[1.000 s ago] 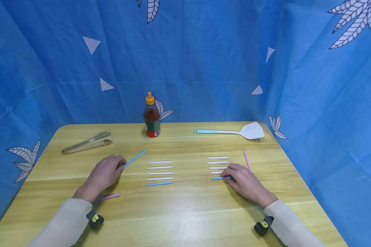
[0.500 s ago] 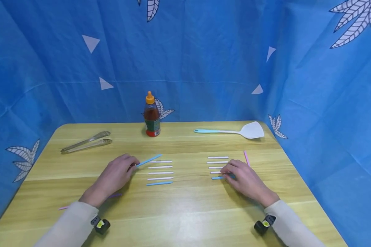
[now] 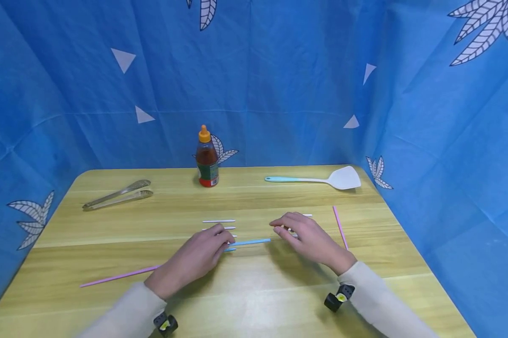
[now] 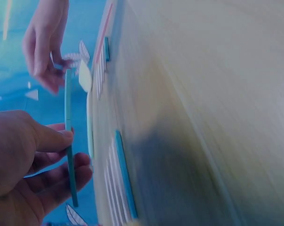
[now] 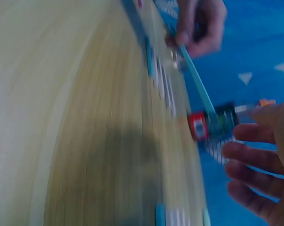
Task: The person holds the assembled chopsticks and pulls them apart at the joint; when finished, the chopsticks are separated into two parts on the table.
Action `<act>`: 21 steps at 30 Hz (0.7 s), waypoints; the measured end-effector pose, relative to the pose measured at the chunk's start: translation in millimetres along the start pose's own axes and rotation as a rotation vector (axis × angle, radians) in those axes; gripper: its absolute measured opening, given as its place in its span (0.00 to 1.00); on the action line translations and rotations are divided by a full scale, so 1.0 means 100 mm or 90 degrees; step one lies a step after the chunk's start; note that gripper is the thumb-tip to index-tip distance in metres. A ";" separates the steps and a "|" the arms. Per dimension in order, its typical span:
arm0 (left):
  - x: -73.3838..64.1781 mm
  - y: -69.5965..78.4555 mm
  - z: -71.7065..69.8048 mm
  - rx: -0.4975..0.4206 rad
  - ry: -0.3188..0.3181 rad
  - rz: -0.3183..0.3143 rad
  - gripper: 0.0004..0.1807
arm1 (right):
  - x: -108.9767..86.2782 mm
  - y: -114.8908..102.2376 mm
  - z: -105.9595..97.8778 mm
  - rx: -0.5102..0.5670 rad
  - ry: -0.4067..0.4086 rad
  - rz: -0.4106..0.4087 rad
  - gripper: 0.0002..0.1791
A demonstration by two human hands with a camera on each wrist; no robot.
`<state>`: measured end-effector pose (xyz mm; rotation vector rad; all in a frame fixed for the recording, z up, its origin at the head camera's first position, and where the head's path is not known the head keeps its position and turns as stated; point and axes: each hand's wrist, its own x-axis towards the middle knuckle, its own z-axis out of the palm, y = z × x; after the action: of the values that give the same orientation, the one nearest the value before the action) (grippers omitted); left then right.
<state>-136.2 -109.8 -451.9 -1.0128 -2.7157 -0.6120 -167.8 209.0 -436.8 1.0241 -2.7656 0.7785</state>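
Note:
My left hand [image 3: 193, 258] pinches a long blue straw [image 3: 254, 242] between thumb and fingers; in the left wrist view that straw [image 4: 68, 101] is raised off the table. Its free end points toward my right hand [image 3: 311, 239], whose fingers are parted and hold nothing, just short of the tip. Beneath my left hand lies a row of short white sticks [image 3: 219, 221] with a short blue piece [image 4: 125, 174] at its near side. A matching row of white sticks [image 4: 99, 77] and another blue piece [image 4: 106, 49] sits by my right hand, largely hidden in the head view.
A pink straw [image 3: 119, 277] lies at the left, partly behind my forearm, and another pink straw [image 3: 340, 226] at the right. Along the back are metal tongs [image 3: 119, 195], a sauce bottle [image 3: 207, 164] and a white spatula [image 3: 344, 179]. A blue curtain [image 3: 254, 84] surrounds the table.
My left hand has carried the long blue straw rightward and nearer, to the table's middle. My right hand has left the short blue piece and moved left toward the straw's end.

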 end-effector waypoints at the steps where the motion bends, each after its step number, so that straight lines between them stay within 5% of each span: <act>1: 0.02 0.03 0.01 0.006 0.006 0.011 0.06 | 0.02 -0.05 0.02 0.007 -0.014 -0.005 0.15; 8: 0.11 0.15 0.04 0.045 0.049 0.055 0.07 | 0.11 -0.23 0.14 -0.008 -0.052 -0.090 0.10; 21: 0.06 0.11 0.01 0.085 0.044 0.070 0.02 | 0.04 -0.17 0.10 -0.053 -0.043 -0.110 0.06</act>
<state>-133.0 -98.2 -447.7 -1.0774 -2.5826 -0.4314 -159.4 190.6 -437.4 1.2727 -2.6916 0.6120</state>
